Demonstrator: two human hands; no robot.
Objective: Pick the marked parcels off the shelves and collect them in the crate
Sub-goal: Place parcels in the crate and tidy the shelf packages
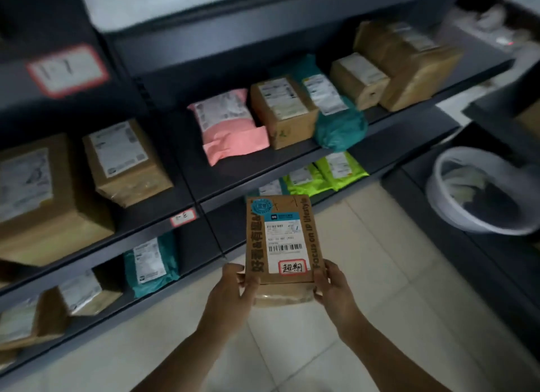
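I hold the box (285, 239) in front of me, above the floor (365, 260) and clear of the shelves (263, 169). The left hand (230, 289) and right hand (333, 286) each pinch one long side at its near end. The long axis runs away from me. A red-bordered sticker (293, 267) marks it. The white basket (447, 209), which I take for the crate, lies ahead to the right, nearer the right hand. The fingers under the box are hidden. The basket's contents are blurred.
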